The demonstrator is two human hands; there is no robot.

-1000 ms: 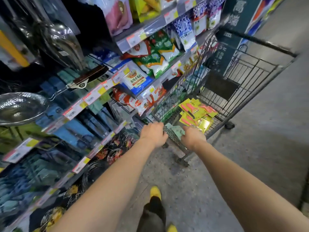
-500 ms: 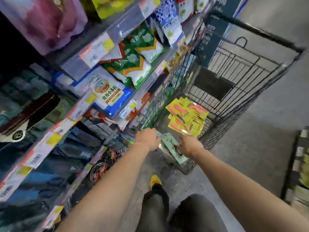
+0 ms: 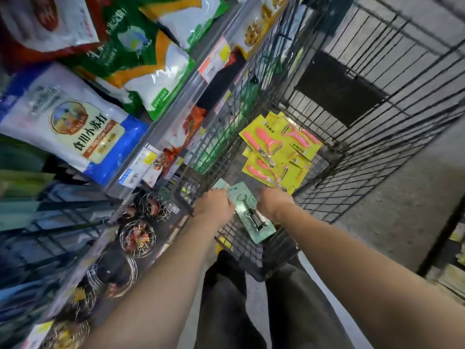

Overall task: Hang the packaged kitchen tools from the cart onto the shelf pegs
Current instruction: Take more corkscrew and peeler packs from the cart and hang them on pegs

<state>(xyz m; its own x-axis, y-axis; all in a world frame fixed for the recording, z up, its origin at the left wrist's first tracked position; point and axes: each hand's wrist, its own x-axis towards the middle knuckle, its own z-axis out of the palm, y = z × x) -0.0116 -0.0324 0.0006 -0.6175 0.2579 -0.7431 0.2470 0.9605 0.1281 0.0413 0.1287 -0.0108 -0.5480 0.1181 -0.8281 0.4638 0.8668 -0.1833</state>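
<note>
A green card (image 3: pixel 263 231) over the cart (image 3: pixel 357 152) rim
Fingers of the left hand (image 3: pixel 214 206) and right hand (image 3: pixel 274 202) clamp it; shelf bag (image 3: pixel 68 122) beside the cart reads 食用小苏打.

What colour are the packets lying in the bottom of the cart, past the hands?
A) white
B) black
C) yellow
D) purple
C: the packets lying in the cart are bright yellow cards with pink-handled tools on them. The only different one is the pale green packet between the left hand and the right hand.
</note>
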